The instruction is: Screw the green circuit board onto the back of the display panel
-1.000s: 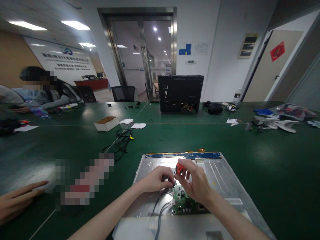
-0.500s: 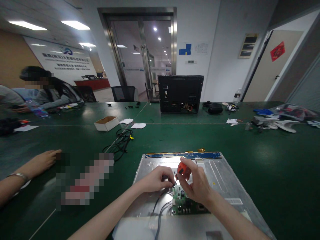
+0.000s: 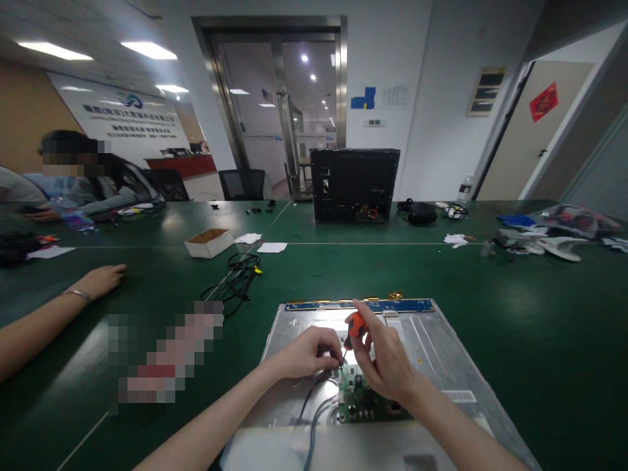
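A silver metal display panel (image 3: 441, 353) lies flat on the green table (image 3: 540, 314) in front of me, with a blue strip board (image 3: 363, 305) along its far edge. A small green circuit board (image 3: 360, 402) sits on the panel, grey cables (image 3: 314, 418) running from it toward me. My right hand (image 3: 385, 360) grips an orange-handled screwdriver (image 3: 356, 324), its tip down at the board's upper left corner. My left hand (image 3: 307, 350) pinches at that same spot beside the tip; what it pinches is too small to tell.
A coil of black cable (image 3: 238, 275) and an open cardboard box (image 3: 209, 242) lie ahead to the left. A black monitor housing (image 3: 354, 184) stands upright at the far side. Another person's forearm (image 3: 53, 314) rests on the table at the left. Loose parts lie at the far right.
The other person's arm at the left has reached further forward and up across the table. My right hand has turned the screwdriver handle slightly; my left hand stays at the tip.
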### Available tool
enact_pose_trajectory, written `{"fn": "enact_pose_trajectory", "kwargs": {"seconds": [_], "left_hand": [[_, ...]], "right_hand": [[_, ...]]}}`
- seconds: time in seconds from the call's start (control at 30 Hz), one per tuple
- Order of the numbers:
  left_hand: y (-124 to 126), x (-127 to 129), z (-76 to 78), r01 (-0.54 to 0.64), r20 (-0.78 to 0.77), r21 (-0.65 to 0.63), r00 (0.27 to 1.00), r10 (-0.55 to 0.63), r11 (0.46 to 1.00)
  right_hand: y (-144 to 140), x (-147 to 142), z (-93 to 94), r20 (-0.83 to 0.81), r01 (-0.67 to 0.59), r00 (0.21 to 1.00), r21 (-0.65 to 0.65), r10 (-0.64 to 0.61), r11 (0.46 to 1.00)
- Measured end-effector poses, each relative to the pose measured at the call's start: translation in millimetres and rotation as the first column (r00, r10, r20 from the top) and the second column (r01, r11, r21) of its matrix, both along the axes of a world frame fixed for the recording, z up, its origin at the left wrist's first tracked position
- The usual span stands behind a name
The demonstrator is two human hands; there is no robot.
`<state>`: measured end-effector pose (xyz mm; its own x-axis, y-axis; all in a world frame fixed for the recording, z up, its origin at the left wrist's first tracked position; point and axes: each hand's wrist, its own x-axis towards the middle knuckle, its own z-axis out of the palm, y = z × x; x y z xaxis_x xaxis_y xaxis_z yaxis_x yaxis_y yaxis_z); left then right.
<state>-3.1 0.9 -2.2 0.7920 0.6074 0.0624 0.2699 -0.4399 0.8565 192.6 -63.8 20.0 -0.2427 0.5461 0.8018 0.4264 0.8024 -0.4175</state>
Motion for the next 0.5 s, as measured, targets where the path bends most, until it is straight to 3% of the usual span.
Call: {"fn": "enact_pose_trajectory", "kwargs": {"seconds": [0.23,0.5], "left_hand": [[-0.7,0.6,1.2,-0.007,0.015,0.002,1.000,0.007,1.000],[-1.3,-0.4,-0.5,-0.026,0.003,-0.008,1.000,0.026,1.000]], "right_hand": [[2.5,-1.9,-0.5,-0.010,0.066,0.998,0.105,-0.066,0.992],[3.0,-0.3,-2.1,0.014,0.030,0.999,0.060,-0.031,0.998]]}}
